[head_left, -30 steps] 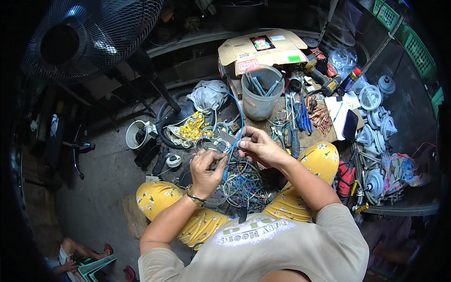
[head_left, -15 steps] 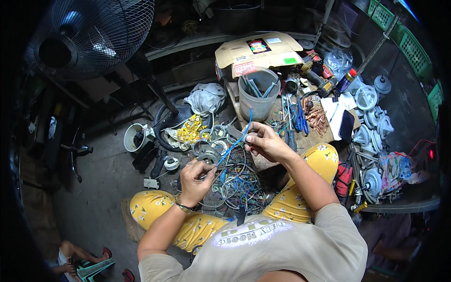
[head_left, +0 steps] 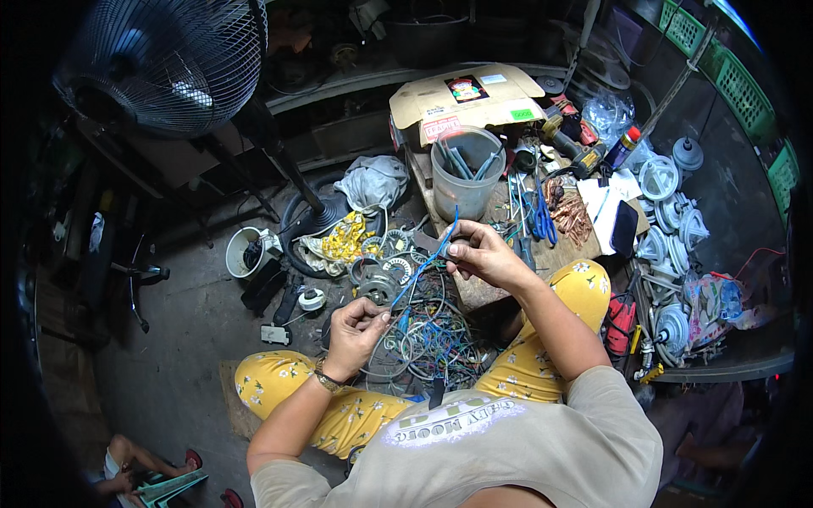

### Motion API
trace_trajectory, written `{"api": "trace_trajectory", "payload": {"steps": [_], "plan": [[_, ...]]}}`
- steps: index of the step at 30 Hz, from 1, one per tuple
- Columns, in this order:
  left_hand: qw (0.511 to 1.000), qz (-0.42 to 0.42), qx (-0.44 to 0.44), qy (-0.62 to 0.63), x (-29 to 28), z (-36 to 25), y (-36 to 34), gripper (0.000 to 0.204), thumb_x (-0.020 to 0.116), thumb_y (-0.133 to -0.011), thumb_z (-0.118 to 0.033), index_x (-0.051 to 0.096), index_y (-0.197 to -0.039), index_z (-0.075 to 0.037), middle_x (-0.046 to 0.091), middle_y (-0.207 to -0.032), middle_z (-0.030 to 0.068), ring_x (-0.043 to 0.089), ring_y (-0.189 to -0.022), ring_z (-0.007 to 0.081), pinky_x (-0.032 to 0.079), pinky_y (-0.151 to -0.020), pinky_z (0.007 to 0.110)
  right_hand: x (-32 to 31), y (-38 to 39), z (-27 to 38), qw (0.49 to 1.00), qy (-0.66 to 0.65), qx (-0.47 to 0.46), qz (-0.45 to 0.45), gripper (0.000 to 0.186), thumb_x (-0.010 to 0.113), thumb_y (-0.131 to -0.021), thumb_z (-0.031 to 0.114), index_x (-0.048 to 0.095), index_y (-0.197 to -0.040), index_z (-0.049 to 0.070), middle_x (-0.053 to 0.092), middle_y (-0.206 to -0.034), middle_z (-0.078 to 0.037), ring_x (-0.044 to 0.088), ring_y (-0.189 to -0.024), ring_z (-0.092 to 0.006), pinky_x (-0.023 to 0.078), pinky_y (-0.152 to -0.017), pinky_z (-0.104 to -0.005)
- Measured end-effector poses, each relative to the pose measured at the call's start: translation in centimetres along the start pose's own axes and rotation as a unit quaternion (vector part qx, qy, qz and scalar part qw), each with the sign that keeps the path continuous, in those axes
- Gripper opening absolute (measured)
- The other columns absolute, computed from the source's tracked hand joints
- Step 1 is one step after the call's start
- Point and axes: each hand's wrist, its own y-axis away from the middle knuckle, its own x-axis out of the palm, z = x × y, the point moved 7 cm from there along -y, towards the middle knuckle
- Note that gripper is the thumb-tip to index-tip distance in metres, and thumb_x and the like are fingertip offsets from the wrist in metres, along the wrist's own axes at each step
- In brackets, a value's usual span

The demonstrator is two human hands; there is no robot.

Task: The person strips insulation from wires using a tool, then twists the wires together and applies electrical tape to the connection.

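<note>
A thin blue wire stretches slantwise between my two hands over the floor. My left hand, a watch on its wrist, pinches the wire's lower left end between thumb and fingers. Higher and to the right, my right hand is closed on the wire near its other end, and a short tip sticks up past the fingers. Something small and dark shows by the right thumb, too unclear to name. Below the wire lies a tangled heap of multicoloured wires, with ring-shaped metal parts beside it.
A grey bucket with tools stands on the low wooden bench, near blue-handled scissors, a copper wire bundle, a phone and a drill. A pedestal fan stands at left, a white pail below it.
My left hand has shifted slightly, while the right stays nearly in place. The blue wire remains stretched between them. The fan's head has turned a little.
</note>
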Motion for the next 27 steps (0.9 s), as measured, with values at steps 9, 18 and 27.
{"api": "trace_trajectory", "payload": {"steps": [9, 18, 27], "plan": [[0.955, -0.009, 0.001, -0.296, -2.4, 0.3, -2.3, 0.010, 0.067, -0.081, -0.010, 0.060, -0.077, -0.003, 0.059, -0.062, 0.0030, 0.053, -0.050, 0.0133, 0.038, -0.048, 0.030, -2.7, 0.8, -0.5, 0.934, 0.337, 0.079, 0.088, 0.044, 0.061, -0.090, 0.018, 0.043, -0.127, 0.004, 0.062, -0.080, -0.008, 0.058, -0.064, -0.0104, 0.045, -0.053, -0.0266], [0.833, 0.017, 0.277, -0.478, 0.4, -4.1, -3.0, 0.012, 0.070, -0.071, -0.012, 0.064, -0.081, -0.013, 0.064, -0.077, 0.0014, 0.059, -0.071, 0.0246, 0.048, -0.060, 0.035, -6.6, 1.3, 3.4, 0.687, 0.693, -0.080, -0.204, 0.018, 0.060, -0.080, 0.010, 0.064, -0.097, 0.006, 0.065, -0.104, -0.013, 0.056, -0.102, -0.0342, 0.045, -0.085, -0.0443], [0.744, 0.041, 0.387, -0.543, 2.8, -6.6, -1.5, 0.008, 0.067, -0.072, -0.015, 0.062, -0.079, -0.015, 0.058, -0.078, -0.0019, 0.056, -0.071, 0.0194, 0.047, -0.055, 0.032, 6.6, -1.9, -7.2, 0.964, 0.139, 0.080, 0.212, 0.021, 0.053, -0.096, 0.024, 0.057, -0.095, 0.004, 0.057, -0.077, 0.000, 0.053, -0.068, -0.0098, 0.042, -0.062, -0.0251]]}}
